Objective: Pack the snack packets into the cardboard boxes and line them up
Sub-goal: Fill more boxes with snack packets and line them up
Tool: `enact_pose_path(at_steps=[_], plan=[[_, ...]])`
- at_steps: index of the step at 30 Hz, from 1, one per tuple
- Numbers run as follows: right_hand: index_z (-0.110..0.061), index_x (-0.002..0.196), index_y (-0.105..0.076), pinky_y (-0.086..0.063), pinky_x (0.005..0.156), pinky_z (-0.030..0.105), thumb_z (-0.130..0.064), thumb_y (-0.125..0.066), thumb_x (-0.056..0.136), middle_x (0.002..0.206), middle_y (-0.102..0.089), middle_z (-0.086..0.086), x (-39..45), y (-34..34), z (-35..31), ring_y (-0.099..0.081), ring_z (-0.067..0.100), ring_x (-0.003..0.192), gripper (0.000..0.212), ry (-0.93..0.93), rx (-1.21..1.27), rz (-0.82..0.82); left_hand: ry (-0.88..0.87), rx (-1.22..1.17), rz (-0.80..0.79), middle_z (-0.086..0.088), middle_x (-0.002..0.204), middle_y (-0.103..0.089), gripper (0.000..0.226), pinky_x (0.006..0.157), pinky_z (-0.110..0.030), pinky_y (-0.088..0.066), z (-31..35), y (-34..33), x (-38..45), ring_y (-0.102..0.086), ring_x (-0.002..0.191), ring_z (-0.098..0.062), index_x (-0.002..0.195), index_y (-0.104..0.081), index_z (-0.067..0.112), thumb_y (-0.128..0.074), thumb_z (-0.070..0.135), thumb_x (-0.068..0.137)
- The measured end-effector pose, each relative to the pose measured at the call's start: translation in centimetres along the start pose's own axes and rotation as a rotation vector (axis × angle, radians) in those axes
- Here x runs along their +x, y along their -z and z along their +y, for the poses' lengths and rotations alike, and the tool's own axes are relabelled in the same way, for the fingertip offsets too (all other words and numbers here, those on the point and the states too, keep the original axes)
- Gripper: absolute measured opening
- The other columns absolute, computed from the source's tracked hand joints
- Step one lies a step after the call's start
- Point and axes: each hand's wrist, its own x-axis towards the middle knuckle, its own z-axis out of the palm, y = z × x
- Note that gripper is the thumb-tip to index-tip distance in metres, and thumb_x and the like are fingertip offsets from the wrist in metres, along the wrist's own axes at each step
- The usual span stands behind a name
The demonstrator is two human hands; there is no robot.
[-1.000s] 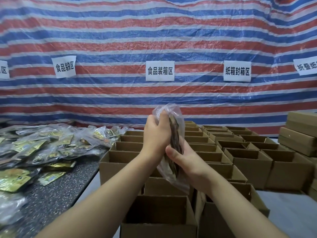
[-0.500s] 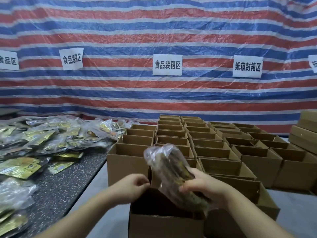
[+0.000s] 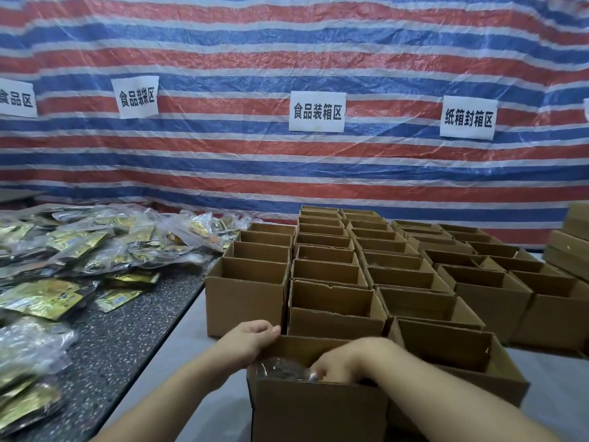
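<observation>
The right hand [image 3: 338, 362] pinches the clear snack packet [image 3: 280, 369] inside the nearest box [image 3: 318, 409]; the left hand [image 3: 251, 341] grips the box's rim beside it. The packet looks light, limp, slippery; best held by its edge

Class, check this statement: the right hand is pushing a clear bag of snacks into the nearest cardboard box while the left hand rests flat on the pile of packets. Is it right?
Not quite. The head view shows the left hand gripping the nearest cardboard box at its far left corner, not on the pile of packets. The right hand is indeed pushing the clear bag in.
</observation>
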Motion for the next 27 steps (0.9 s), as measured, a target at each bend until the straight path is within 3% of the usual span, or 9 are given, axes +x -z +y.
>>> enact_pose_path(at_steps=[4,8,10,12,14,18,21,24,27], plan=[[-0.018,0.146,-0.048,-0.035,0.115,0.045,-0.021,-0.054,0.103,0.148,-0.051,0.009,1.0,-1.2,0.3,-0.048,0.029,0.135,0.044,0.047,-0.091,-0.02,-0.005,0.076,0.055,-0.002,0.07,-0.053,0.033,0.059,-0.022,-0.042,-0.4,-0.1,0.4,-0.056,0.067,-0.015,0.08,-0.058,0.018,-0.052,0.045,0.099],[-0.016,0.143,-0.053,-0.041,0.112,0.043,-0.035,-0.058,0.1,0.143,-0.056,0.008,-1.1,-0.3,0.4,-0.053,0.026,0.129,0.047,0.06,-0.013,0.006,-0.003,0.086,0.042,0.0,0.069,-0.054,0.032,0.064,-0.023,-0.043,-0.5,-0.9,0.5,-0.055,0.068,-0.012,0.081,-0.061,0.018,-0.053,0.043,0.099],[-0.025,0.141,-0.057,-0.044,0.106,0.034,-0.042,-0.061,0.098,0.137,-0.059,-0.003,-2.8,0.1,0.4,-0.056,0.015,0.123,0.046,0.096,0.054,0.098,-0.015,0.103,0.066,0.007,0.064,-0.056,0.031,0.06,-0.018,-0.045,-0.4,-1.4,0.6,-0.056,0.064,-0.007,0.08,-0.063,0.019,-0.053,0.043,0.099],[-0.03,0.131,-0.065,-0.045,0.091,0.019,-0.039,-0.062,0.098,0.12,-0.064,-0.016,-3.4,0.2,0.6,-0.058,0.001,0.109,0.034,0.152,0.099,0.164,-0.029,0.117,0.091,0.006,0.067,-0.057,0.031,0.061,-0.019,-0.046,-0.4,-1.7,0.7,-0.057,0.066,-0.008,0.081,-0.063,0.019,-0.052,0.042,0.099],[-0.024,0.129,-0.067,-0.044,0.082,0.015,-0.034,-0.057,0.102,0.108,-0.063,-0.018,-3.0,0.1,0.2,-0.058,0.0,0.099,0.031,0.122,0.088,0.084,-0.037,0.151,0.104,0.002,0.073,-0.056,0.032,0.065,-0.023,-0.044,-0.4,-1.8,0.9,-0.056,0.072,-0.01,0.079,-0.062,0.02,-0.051,0.043,0.1],[0.002,0.141,-0.051,-0.038,0.103,0.035,-0.032,-0.042,0.108,0.108,-0.061,0.004,-0.2,-0.8,-1.8,-0.056,0.014,0.098,0.048,0.003,0.031,-0.161,-0.048,0.204,0.122,0.006,0.07,-0.057,0.033,0.062,-0.019,-0.041,-0.4,-2.2,1.0,-0.056,0.072,-0.007,0.076,-0.061,0.023,-0.051,0.043,0.1],[-0.008,0.14,-0.054,-0.037,0.112,0.04,-0.052,-0.043,0.104,0.129,-0.061,0.011,0.3,-0.9,-2.4,-0.057,0.023,0.116,0.058,-0.117,0.217,-0.164,-0.049,0.198,0.136,0.005,0.075,-0.063,0.031,0.062,-0.016,-0.042,-0.3,-2.1,0.7,-0.062,0.077,-0.007,0.081,-0.065,0.023,-0.051,0.043,0.099],[-0.025,0.118,-0.067,-0.048,0.095,0.034,-0.064,-0.041,0.099,0.107,-0.069,-0.002,-1.3,-0.1,-1.7,-0.064,0.016,0.103,0.051,-0.159,0.42,-0.09,-0.031,0.152,0.12,0.004,0.078,-0.068,0.031,0.062,-0.017,-0.046,-0.1,-1.6,0.4,-0.067,0.078,-0.007,0.084,-0.068,0.022,-0.054,0.045,0.098],[-0.027,0.106,-0.07,-0.048,0.081,0.028,-0.063,-0.038,0.1,0.087,-0.07,-0.008,-2.4,-0.2,-0.4,-0.067,0.007,0.087,0.049,-0.142,0.309,0.178,0.008,0.134,0.102,0.008,0.074,-0.068,0.032,0.058,-0.014,-0.046,0.1,-1.6,0.1,-0.067,0.074,-0.006,0.081,-0.068,0.024,-0.054,0.048,0.097]])
